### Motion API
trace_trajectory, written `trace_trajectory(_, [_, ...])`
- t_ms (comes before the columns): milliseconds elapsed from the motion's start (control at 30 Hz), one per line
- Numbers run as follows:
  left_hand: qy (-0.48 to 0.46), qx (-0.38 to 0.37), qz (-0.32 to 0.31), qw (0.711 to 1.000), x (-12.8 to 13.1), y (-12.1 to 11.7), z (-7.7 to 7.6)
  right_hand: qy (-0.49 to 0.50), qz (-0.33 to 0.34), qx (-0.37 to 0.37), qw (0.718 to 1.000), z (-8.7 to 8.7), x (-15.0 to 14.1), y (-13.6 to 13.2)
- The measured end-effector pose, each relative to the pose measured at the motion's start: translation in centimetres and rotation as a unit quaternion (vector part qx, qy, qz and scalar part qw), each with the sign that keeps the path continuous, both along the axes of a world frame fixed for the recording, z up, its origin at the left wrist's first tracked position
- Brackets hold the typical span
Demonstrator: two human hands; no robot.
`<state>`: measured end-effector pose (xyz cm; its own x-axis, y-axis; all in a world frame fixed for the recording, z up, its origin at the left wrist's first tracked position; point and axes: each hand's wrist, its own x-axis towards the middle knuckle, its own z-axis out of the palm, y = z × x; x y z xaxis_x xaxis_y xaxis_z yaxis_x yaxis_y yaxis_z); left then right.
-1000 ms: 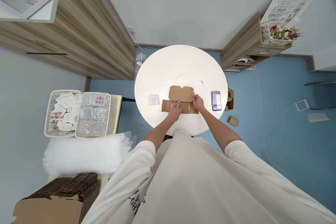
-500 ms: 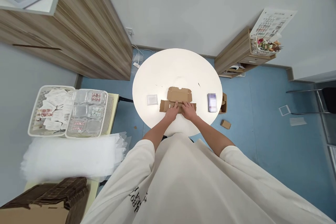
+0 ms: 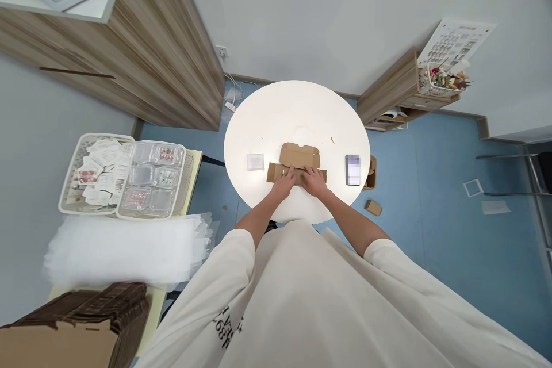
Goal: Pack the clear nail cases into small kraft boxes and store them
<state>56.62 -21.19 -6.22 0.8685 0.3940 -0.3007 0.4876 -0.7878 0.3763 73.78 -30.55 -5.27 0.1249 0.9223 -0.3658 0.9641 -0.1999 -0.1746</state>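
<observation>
A brown cardboard box [image 3: 299, 156], partly unfolded, lies on the round white table [image 3: 297, 109], its lid panel spread toward the far side. My left hand [image 3: 284, 183] grips the box's near section left of its middle, fingers bent over the cardboard. Close beside it, my right hand [image 3: 314, 181] holds the same section on the right. Both thumbs are mostly hidden. To the left on the table is a small clear plastic case [image 3: 255, 162]. A phone-like purple and white rectangle [image 3: 352, 170] lies near the right edge.
Left, a side table carries white baskets [image 3: 97, 210] with cards and clear cases [image 3: 166, 178], a stack of white translucent sheets [image 3: 121, 250] and flattened brown cartons [image 3: 60, 345]. Right of the round table, an open carton [image 3: 371, 173] and a small brown box [image 3: 373, 207] are on the floor.
The whole view has shifted slightly, moving the scene to the right. Both hands stay on the cardboard box, with only small finger movement; the box looks much the same.
</observation>
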Motion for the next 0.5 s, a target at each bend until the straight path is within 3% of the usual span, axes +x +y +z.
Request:
trace_trajectory(100, [-0.043, 0.014, 0.043, 0.998, -1.4, 0.2, 0.5, 0.001, -0.007, -0.005, 1.0, 0.1, 0.0, 0.1])
trace_trajectory(333, [0.0, 0.004, 0.275, 0.961, -4.8, 1.1, 1.0, 0.005, -0.007, -0.009, 1.0, 0.5, -0.2, 0.2])
trace_trajectory(500, [0.009, -0.042, 0.32, 0.946, -4.2, 1.5, 0.2, 0.006, -0.008, -0.012, 1.0, 0.3, -0.2, 0.1])
